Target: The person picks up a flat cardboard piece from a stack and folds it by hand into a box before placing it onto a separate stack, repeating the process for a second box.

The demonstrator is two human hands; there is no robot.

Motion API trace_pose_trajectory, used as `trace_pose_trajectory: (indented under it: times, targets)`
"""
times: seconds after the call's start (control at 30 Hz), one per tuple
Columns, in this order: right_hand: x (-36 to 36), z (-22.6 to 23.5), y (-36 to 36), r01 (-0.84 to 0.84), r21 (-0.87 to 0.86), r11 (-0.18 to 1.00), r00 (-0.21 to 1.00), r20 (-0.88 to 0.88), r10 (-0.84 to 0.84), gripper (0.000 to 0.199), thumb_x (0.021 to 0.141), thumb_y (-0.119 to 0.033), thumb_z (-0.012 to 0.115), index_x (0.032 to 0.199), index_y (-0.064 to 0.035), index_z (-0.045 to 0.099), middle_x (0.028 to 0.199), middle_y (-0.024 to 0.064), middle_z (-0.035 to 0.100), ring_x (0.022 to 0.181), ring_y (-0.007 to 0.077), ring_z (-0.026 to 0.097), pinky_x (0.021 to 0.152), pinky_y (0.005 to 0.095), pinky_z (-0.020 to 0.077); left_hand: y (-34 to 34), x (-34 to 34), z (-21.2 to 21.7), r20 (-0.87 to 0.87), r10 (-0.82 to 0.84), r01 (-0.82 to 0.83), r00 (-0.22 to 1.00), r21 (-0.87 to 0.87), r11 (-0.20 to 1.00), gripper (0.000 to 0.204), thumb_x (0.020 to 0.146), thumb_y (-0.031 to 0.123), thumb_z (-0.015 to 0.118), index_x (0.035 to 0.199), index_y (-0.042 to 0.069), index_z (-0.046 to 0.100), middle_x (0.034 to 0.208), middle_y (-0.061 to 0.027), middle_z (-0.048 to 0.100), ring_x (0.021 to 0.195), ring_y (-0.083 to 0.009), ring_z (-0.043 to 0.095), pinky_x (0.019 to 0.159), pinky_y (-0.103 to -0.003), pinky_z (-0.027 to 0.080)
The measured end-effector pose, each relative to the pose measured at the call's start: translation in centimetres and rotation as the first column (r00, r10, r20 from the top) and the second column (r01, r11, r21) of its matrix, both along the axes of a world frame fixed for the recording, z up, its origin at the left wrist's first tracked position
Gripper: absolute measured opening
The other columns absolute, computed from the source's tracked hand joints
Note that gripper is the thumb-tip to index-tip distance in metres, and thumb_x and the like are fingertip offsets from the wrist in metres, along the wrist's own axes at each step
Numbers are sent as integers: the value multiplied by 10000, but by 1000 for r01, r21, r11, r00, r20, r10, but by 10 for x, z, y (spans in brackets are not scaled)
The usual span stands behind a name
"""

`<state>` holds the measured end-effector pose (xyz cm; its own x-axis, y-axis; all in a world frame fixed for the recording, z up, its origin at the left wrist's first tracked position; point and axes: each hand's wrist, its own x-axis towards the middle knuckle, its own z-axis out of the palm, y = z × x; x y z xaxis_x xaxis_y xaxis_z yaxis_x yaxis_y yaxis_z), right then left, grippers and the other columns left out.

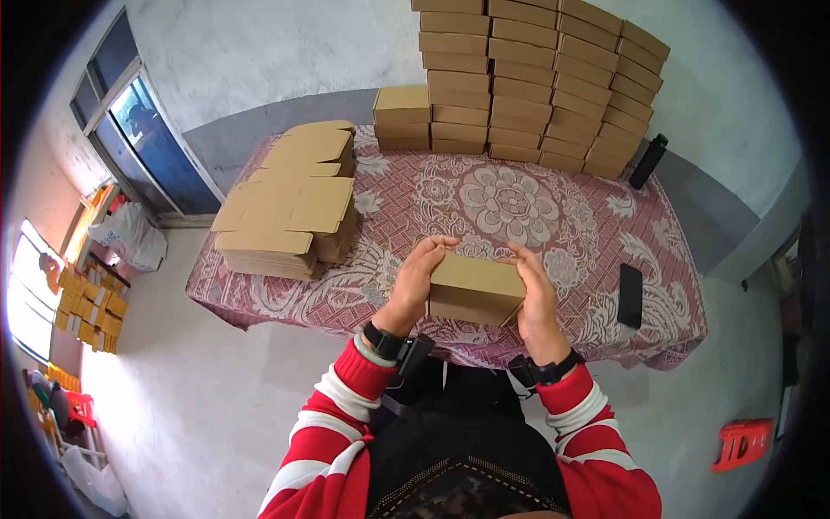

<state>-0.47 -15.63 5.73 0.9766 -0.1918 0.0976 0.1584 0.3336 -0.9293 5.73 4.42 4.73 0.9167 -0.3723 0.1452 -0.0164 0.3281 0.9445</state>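
Note:
Between my two hands is a small brown cardboard box [476, 290], folded into shape, at the near edge of the cloth-covered table. My left hand [421, 278] presses its left side, with the fingers reaching round the far corner. Against the right side lies my right hand [534, 292], its fingertips curled over the far right corner. The box's top face looks closed; its underside is hidden. To the left lies a thick stack of flat, unfolded cardboard blanks [285, 208].
Folded boxes stand in tall columns [523, 86] along the wall. A black bottle [648, 162] stands right of them, and a black phone [630, 295] lies on the patterned tablecloth [424, 195]. A red plastic stool [743, 445] is on the floor at right; yellow boxes [91, 303] are piled at left.

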Motion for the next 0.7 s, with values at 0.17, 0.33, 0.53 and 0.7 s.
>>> trace_pose_trajectory:
  times: [0.17, 0.33, 0.53, 0.7]
  targets:
    - [1, 3, 2, -22, 57, 998, 999, -32, 23, 329, 1020, -183, 439, 1269, -10, 568, 1093, 68, 637, 1041, 160, 596, 955, 303, 439, -1, 1, -5, -79, -9, 4, 997, -59, 998, 340, 1058, 231, 391, 1287, 29, 542, 1065, -45, 635, 1005, -120, 586, 921, -278, 448]
    - [8, -11, -2, 62, 19, 998, 998, -8, -61, 308, 1009, -173, 453, 1239, -20, 589, 1032, 53, 636, 995, 149, 602, 926, 294, 451, 5, -11, -19, -193, -99, 52, 976, -234, 971, 361, 1050, 256, 455, 1326, 32, 516, 1189, -59, 606, 1084, -168, 585, 977, -264, 437]
    - [23, -13, -12, 34, 28, 999, 997, -64, -32, 300, 1015, -181, 453, 1227, -35, 607, 1001, 39, 638, 965, 140, 606, 891, 276, 453, 31, -26, -46, 344, -41, -29, 938, 195, 980, 422, 1017, 249, 551, 1363, 18, 482, 1264, -92, 584, 1092, -212, 612, 968, -309, 480]
    - [44, -13, -20, -27, 174, 984, 990, -129, 50, 314, 1037, -251, 474, 1229, -47, 618, 1022, 33, 649, 949, 133, 615, 853, 275, 466, 48, -4, -57, 298, -180, -17, 937, 556, 831, 435, 977, 218, 631, 1328, -6, 506, 1204, -107, 619, 1011, -208, 649, 866, -342, 538]
